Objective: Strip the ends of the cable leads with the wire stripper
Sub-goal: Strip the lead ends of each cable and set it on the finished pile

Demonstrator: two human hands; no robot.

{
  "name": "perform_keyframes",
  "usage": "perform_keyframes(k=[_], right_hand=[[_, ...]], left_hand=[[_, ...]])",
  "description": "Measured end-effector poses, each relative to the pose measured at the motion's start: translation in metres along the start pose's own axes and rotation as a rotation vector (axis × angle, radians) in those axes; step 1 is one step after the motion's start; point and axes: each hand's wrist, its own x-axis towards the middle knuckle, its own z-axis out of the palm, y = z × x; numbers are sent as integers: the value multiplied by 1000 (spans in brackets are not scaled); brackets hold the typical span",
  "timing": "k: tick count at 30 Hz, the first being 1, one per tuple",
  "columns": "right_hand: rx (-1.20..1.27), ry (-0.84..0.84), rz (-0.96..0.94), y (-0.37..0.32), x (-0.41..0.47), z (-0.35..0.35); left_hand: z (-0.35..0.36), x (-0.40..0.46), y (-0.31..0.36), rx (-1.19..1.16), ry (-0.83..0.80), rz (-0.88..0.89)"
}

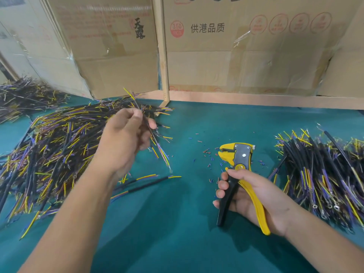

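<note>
My left hand [126,134] pinches one black cable [157,144] above the big left pile of cables [55,146]. The cable slants down to the right, and its yellow and purple leads hang free over the green mat. My right hand [254,196] grips the yellow and black wire stripper [236,156] by its handles. The stripper's jaws point up and left, with nothing between them, well to the right of the held cable.
A second pile of cables [323,174] lies at the right, some with ring terminals. Two loose cables [145,182] lie on the green mat [177,233] in front. Tiny insulation scraps [206,151] dot the mat near the stripper. Cardboard boxes [246,46] wall off the back.
</note>
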Motion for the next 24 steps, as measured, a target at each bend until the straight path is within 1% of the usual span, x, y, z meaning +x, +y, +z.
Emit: perform_keyframes(k=[1, 3, 7, 11, 19, 24], right_hand=[[-1, 3, 0, 0, 0, 1], [-4, 12, -3, 0, -1, 2], [-23, -13, -23, -1, -6, 6], [-71, -87, -60, 3, -10, 10], [-166, -214, -72, 16, -19, 20], [-171, -204, -87, 18, -20, 24]], left_hand=[[9, -4, 2, -137, -24, -64], [24, -10, -1, -247, -61, -135], [42, -20, -10, -343, -99, -206], [50, -25, -16, -425, -155, -220], [66, -38, -27, -452, -307, -226], [67, -40, -29, -420, -331, -209]])
